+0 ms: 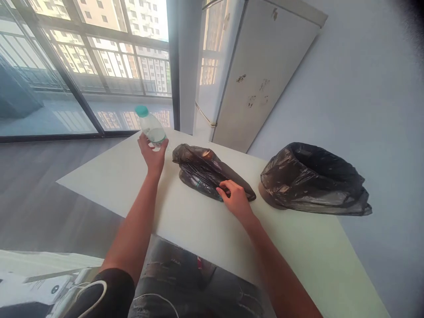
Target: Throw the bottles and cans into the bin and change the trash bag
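My left hand (153,152) grips a clear plastic bottle (153,128) by its lower part. The bottle has a turquoise cap, tilts to the left and is held over the far left part of the white table. My right hand (234,196) rests at the right end of a filled black garbage bag (205,170), its thumb and fingers curled against the plastic. Through the thin film some contents show faintly, too dim to name. Whether the right fingers pinch the film is hard to see, but they are bent together on it.
At the right of the white table (205,232) stands a bin (270,198) lined with a black bag, its mouth open. Behind the table is a white fridge (261,66) against the wall. Sliding glass doors (86,84) are at the left. A white box (43,289) lies at lower left.
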The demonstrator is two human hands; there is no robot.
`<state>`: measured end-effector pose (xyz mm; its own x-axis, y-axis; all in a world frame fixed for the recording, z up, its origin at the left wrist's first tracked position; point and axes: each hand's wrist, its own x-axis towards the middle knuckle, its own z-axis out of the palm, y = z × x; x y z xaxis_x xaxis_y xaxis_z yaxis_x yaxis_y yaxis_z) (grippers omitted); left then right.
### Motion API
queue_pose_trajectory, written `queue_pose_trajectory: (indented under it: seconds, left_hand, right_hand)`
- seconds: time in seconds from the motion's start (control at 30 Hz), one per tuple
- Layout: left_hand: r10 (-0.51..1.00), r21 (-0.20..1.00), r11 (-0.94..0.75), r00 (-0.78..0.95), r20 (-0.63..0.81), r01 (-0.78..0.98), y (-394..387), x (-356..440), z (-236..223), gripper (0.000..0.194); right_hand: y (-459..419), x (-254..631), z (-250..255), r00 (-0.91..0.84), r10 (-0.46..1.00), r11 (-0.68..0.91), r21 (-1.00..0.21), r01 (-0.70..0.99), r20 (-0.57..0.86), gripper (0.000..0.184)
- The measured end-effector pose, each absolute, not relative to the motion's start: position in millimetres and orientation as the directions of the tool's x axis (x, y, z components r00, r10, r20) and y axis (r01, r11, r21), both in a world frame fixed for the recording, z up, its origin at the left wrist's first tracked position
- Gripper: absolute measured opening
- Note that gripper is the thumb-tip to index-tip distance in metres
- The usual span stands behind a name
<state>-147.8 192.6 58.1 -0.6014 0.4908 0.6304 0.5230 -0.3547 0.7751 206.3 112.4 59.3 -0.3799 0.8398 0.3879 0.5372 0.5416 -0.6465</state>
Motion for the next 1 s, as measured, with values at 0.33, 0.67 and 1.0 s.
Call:
queue_pose_trajectory:
  seconds: [0.33,0.67,1.0]
  left_hand:
    - [0.582,0.782,-0.034,-0.624,0.522,0.622,220.0,-181.4,-7.2,0.073]
    - [0.343,0.635,-0.177,-0.557,0.756,0.752,195.3,-172.0,17.4,0.053]
    - [0.651,0.307,-0.707,0.417,0.635,0.637,126.8,-46.6,38.2,0.021]
  right_hand:
    - [108.6,218.0,51.2,-0.467,0.755,0.639,-0.675,0.368,0.460,0.012]
    - [97.5,212.5,55.4,-0.694,0.687,0.512,-0.820,0.255,0.213,0.027]
    - [128.8,215.5,12.2,-0.424,0.836,0.546,-0.448,0.708,0.350,0.035]
